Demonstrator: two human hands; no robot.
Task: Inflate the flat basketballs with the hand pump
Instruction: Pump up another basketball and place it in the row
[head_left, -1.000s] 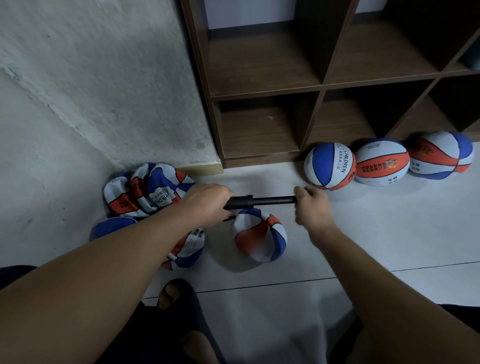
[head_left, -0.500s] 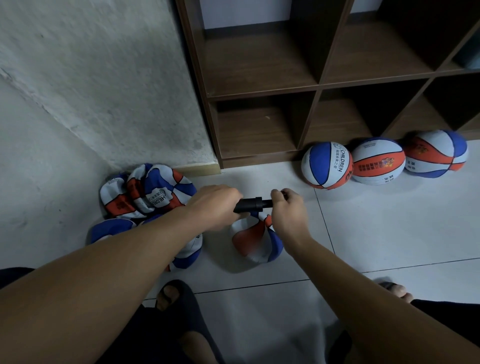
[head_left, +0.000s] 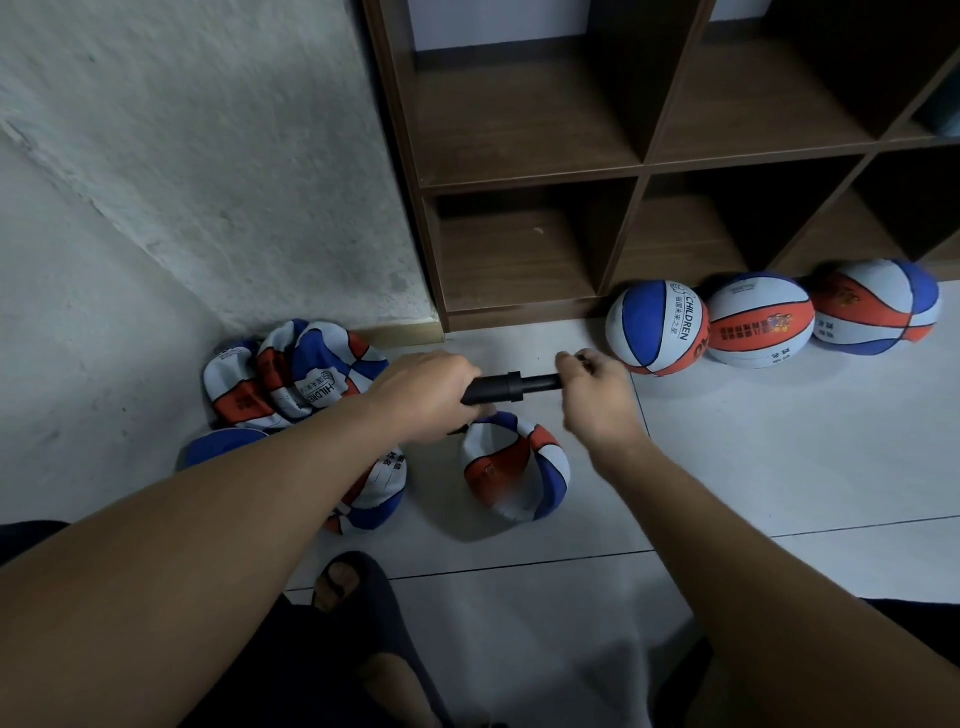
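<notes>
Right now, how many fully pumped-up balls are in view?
3, in a row on the floor against the shelf's base: left ball, middle ball, right ball. None seems hidden.

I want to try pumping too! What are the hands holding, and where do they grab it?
Both hold the black hand pump. The left hand grips its thick barrel; the right hand curls its fingers round the handle end.

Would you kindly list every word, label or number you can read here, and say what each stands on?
"CHILDREN": white panel of the leftmost inflated blue, white and orange basketball; the small characters beside it are unreadable.
"HILDRE" (partly folded away): crumpled flat basketball by the wall.
Print on the middle inflated ball and right inflated ball: too blurred.
</notes>
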